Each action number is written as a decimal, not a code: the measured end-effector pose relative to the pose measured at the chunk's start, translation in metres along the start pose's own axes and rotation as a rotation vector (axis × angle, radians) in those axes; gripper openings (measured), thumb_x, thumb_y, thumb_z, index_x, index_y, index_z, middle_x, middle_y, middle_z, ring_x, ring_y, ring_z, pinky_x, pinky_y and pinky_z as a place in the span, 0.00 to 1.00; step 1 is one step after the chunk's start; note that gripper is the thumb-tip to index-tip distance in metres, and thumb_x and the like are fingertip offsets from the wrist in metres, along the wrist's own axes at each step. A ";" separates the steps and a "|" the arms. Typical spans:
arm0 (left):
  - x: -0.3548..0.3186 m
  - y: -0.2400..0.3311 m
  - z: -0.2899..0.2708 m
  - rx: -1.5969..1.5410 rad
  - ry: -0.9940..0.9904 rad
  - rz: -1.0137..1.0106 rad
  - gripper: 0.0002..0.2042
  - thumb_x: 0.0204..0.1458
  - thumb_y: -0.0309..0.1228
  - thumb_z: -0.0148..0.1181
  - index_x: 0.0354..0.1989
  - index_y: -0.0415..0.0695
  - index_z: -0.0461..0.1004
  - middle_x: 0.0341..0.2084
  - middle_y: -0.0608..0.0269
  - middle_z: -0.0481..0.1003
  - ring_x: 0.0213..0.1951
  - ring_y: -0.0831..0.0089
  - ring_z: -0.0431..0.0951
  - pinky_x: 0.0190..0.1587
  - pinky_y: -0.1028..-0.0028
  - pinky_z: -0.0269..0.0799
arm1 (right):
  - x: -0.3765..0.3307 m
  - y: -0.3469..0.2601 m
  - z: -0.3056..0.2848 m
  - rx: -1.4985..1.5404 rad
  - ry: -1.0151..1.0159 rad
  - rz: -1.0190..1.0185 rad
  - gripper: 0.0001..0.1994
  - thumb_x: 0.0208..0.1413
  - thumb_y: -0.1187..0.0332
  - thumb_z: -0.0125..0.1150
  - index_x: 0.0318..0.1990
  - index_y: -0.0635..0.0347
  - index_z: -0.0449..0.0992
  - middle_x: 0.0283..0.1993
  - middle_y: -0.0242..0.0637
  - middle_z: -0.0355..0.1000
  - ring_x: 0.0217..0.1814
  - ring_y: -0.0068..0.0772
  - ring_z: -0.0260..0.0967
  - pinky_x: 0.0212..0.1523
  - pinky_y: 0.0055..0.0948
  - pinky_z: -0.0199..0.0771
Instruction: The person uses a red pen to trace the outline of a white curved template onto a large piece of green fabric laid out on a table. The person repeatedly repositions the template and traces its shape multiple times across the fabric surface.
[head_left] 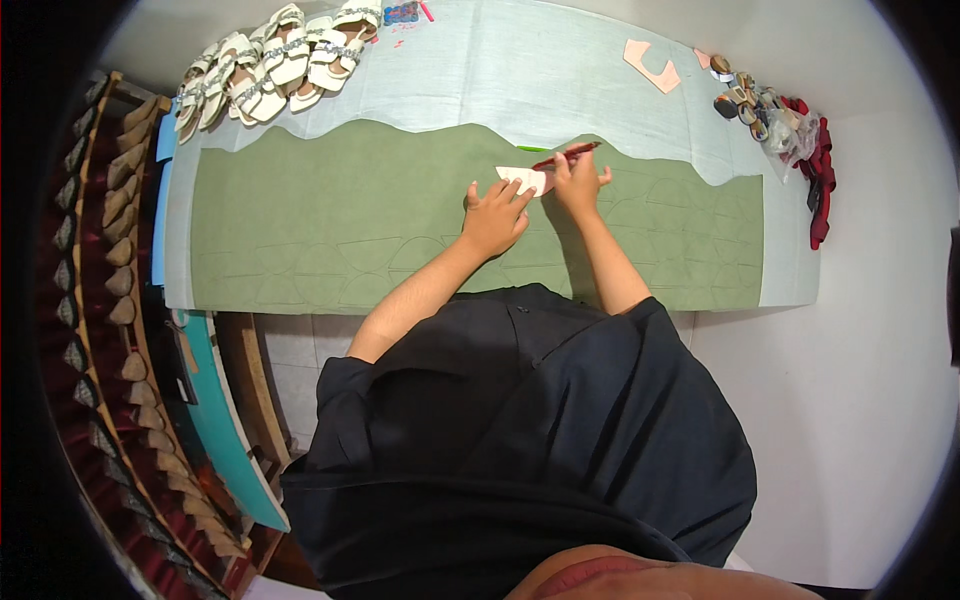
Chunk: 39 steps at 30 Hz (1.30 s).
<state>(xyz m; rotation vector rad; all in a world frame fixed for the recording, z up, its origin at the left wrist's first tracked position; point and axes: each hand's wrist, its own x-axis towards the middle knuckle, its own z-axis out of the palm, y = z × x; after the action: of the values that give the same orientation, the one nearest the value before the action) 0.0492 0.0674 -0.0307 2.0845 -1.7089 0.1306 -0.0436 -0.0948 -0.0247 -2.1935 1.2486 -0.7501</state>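
Note:
A wide green sheet of material point(340, 195) with a wavy far edge lies across the table, many thin outlines drawn along its near and right parts. My left hand point(492, 220) rests on it with fingers stretched out, pressing on a small white curved template point(512, 174). In my right hand point(577, 188) is a dark red pen point(583, 149), tilted, its lower end near the template's right side. Whether the tip touches the sheet is too small to tell. A bright green strip point(532, 149) shows just beyond the template.
Several white sandals point(285, 55) are heaped at the back left. A pale cut-out piece point(652, 68) lies at the back right, near small round containers point(740, 95), a clear plastic bag point(793, 135) and dark red cloth point(821, 185). Racks of shoe-shaped forms point(120, 255) stand on the left.

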 end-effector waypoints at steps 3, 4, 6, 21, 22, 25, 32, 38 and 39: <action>0.001 -0.001 0.000 -0.013 -0.033 -0.003 0.20 0.51 0.38 0.52 0.55 0.61 0.73 0.54 0.70 0.71 0.55 0.75 0.68 0.60 0.47 0.38 | -0.003 0.017 -0.016 -0.007 0.033 0.074 0.13 0.58 0.60 0.58 0.46 0.53 0.67 0.36 0.27 0.76 0.41 0.29 0.72 0.61 0.59 0.34; 0.002 -0.001 0.000 -0.014 -0.037 -0.001 0.20 0.51 0.38 0.52 0.54 0.60 0.73 0.53 0.70 0.71 0.55 0.76 0.68 0.60 0.47 0.38 | -0.004 0.021 -0.020 -0.015 0.045 0.100 0.13 0.58 0.60 0.58 0.46 0.53 0.67 0.37 0.27 0.76 0.41 0.29 0.72 0.62 0.59 0.34; 0.004 -0.003 -0.002 -0.014 -0.046 0.010 0.20 0.50 0.37 0.52 0.54 0.60 0.73 0.52 0.70 0.72 0.54 0.76 0.69 0.60 0.47 0.39 | -0.006 0.021 -0.025 -0.017 0.072 0.109 0.13 0.58 0.61 0.58 0.46 0.53 0.67 0.37 0.27 0.75 0.41 0.29 0.72 0.62 0.60 0.34; 0.054 -0.031 -0.026 -0.020 -0.376 0.162 0.15 0.49 0.27 0.58 0.44 0.61 0.77 0.39 0.76 0.74 0.46 0.74 0.72 0.62 0.40 0.37 | -0.011 0.008 -0.042 0.042 0.159 0.064 0.12 0.57 0.61 0.60 0.45 0.54 0.68 0.38 0.29 0.75 0.47 0.32 0.72 0.63 0.61 0.31; 0.068 -0.031 -0.034 -0.032 -0.480 0.119 0.17 0.47 0.29 0.62 0.46 0.61 0.76 0.41 0.75 0.74 0.48 0.73 0.71 0.62 0.40 0.38 | -0.013 0.004 -0.044 0.103 0.178 0.048 0.13 0.56 0.61 0.61 0.45 0.53 0.68 0.37 0.28 0.75 0.49 0.29 0.72 0.64 0.58 0.30; 0.092 -0.036 -0.041 -0.051 -0.430 -0.014 0.30 0.34 0.36 0.73 0.52 0.61 0.70 0.50 0.70 0.70 0.56 0.68 0.66 0.61 0.37 0.40 | -0.032 -0.006 -0.038 0.242 0.217 -0.136 0.15 0.55 0.61 0.64 0.46 0.53 0.68 0.38 0.27 0.76 0.54 0.26 0.70 0.65 0.54 0.28; 0.141 -0.039 -0.040 0.201 -0.735 -0.296 0.74 0.17 0.50 0.82 0.72 0.58 0.28 0.71 0.40 0.30 0.72 0.44 0.27 0.66 0.36 0.28 | -0.095 -0.038 -0.013 0.041 -0.024 -0.438 0.07 0.52 0.63 0.65 0.39 0.43 0.77 0.46 0.23 0.75 0.58 0.32 0.68 0.60 0.59 0.32; 0.156 -0.034 -0.032 0.295 -0.844 -0.367 0.74 0.21 0.43 0.82 0.72 0.59 0.23 0.71 0.41 0.30 0.72 0.45 0.27 0.65 0.37 0.27 | -0.102 -0.053 0.009 -0.098 -0.016 -0.569 0.09 0.52 0.63 0.64 0.41 0.43 0.78 0.49 0.25 0.76 0.61 0.29 0.64 0.59 0.58 0.32; 0.157 -0.036 -0.027 0.311 -0.848 -0.364 0.73 0.21 0.42 0.81 0.72 0.59 0.22 0.71 0.41 0.30 0.72 0.45 0.27 0.65 0.36 0.27 | -0.101 -0.056 0.011 -0.129 -0.001 -0.570 0.09 0.52 0.62 0.64 0.41 0.43 0.78 0.49 0.25 0.76 0.61 0.29 0.64 0.59 0.58 0.33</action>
<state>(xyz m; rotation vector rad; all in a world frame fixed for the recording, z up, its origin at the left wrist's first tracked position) 0.1255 -0.0604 0.0372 2.9027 -1.7450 -0.7430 -0.0454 0.0213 -0.0170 -2.6917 0.6762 -0.8955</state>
